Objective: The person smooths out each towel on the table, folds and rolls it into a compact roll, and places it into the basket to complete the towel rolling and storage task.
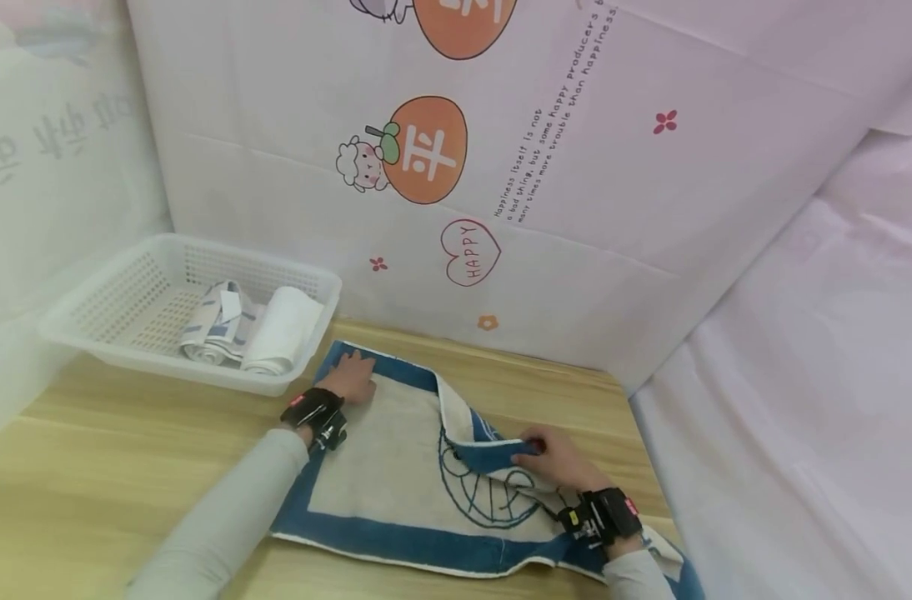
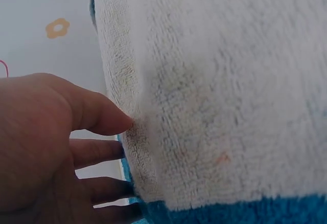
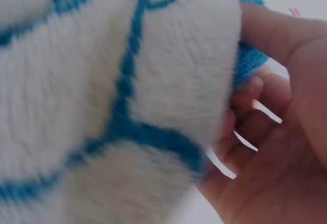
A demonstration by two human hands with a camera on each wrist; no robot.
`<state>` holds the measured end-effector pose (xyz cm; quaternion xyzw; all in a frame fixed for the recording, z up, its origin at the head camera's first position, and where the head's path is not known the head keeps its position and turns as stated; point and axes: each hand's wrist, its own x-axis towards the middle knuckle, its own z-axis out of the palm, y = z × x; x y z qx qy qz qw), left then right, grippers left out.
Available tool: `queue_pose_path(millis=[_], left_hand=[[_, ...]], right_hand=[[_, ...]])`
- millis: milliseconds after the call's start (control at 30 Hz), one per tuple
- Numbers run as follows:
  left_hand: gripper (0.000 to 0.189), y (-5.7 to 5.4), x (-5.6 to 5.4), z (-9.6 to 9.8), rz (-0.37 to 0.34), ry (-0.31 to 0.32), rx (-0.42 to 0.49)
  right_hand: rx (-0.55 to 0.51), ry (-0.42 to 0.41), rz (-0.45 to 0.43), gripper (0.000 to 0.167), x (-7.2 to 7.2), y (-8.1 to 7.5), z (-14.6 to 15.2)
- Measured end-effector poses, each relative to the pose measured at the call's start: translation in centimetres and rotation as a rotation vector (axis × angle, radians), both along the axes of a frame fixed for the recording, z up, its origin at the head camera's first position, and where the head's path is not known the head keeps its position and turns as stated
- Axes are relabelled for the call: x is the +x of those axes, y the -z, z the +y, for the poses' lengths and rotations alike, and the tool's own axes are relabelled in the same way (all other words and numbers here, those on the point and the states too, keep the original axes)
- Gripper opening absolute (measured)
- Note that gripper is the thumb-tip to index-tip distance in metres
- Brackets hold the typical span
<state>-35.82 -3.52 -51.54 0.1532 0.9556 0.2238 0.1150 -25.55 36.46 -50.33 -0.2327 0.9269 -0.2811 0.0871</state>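
Observation:
A cream towel (image 1: 381, 467) with a blue border and blue line drawing lies spread on the table, partly folded over at its right side. At its far left corner my left hand (image 1: 353, 379) rests on the blue border. The left wrist view shows this hand (image 2: 46, 147) with thumb and fairly straight fingers touching the towel's edge (image 2: 138, 173). My right hand (image 1: 564, 460) pinches the lifted far edge on the right, which droops in a fold. In the right wrist view, the right hand's thumb (image 3: 271, 29) lies over the towel (image 3: 179, 65); some fingers are hidden behind it.
A white plastic basket (image 1: 88, 346) stands at the back left of the wooden table (image 1: 126, 450). Inside it are a rolled patterned towel (image 1: 216, 325) and a rolled white towel (image 1: 282, 329). A printed white cloth (image 1: 576, 275) hangs behind the table.

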Motion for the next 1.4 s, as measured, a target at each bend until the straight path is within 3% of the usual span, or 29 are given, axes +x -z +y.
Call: queue_pose_path(millis=[167, 233, 333, 400, 467, 600, 700, 833, 967, 1067, 1200, 1300, 1400], left_hand=[[0.056, 0.0, -0.2, 0.0, -0.025, -0.004, -0.001], [0.058, 0.2, -0.3, 0.0, -0.036, -0.016, 0.002], [0.06, 0.7, -0.6, 0.3, -0.044, -0.029, 0.005], [0.061, 1.0, -0.6, 0.6, -0.048, -0.036, 0.002], [0.06, 1.0, -0.7, 0.8, -0.044, -0.046, -0.004], [0.061, 0.5, -1.0, 0.9, -0.004, -0.084, -0.03], [0.058, 0.4, -1.5, 0.6, 0.038, -0.113, -0.079], [0.043, 0.5, -2.0, 0.0, 0.09, -0.14, -0.151], [0.036, 0.4, -2.3, -0.4, 0.13, -0.149, -0.195], [0.032, 0.1, -2.4, -0.4, 0.159, -0.147, -0.214], [0.021, -0.1, -2.8, 0.0, 0.204, -0.15, -0.179], [0.017, -0.1, -3.2, 0.0, 0.213, -0.174, -0.15], [0.021, 0.0, -3.4, -0.3, 0.172, -0.23, -0.122]], right_hand=[[-0.046, -0.025, 0.266, 0.041, -0.5, -2.1, 1.8], [-0.026, 0.031, 0.384, 0.041, -0.7, -3.0, 2.9], [-0.037, 0.171, 0.486, 0.038, -0.6, -4.1, 4.7], [-0.032, 0.245, 0.468, 0.034, -0.3, -4.4, 5.5], [-0.053, 0.272, 0.354, 0.028, 0.3, -4.2, 5.8], [-0.061, 0.241, 0.058, 0.015, 1.3, -2.8, 5.5], [-0.11, 0.168, -0.034, 0.011, 1.9, -1.8, 5.7], [-0.09, 0.093, 0.046, 0.011, 2.3, -1.3, 6.6], [-0.023, 0.063, 0.132, 0.009, 2.3, -2.2, 7.7], [-0.005, 0.096, 0.166, 0.017, 2.2, -4.2, 8.4], [0.047, 0.203, 0.336, 0.035, 1.6, -7.1, 8.9], [0.076, 0.232, 0.453, 0.044, 0.8, -8.1, 8.9], [0.054, 0.168, 0.339, 0.033, 0.6, -7.4, 9.1]])
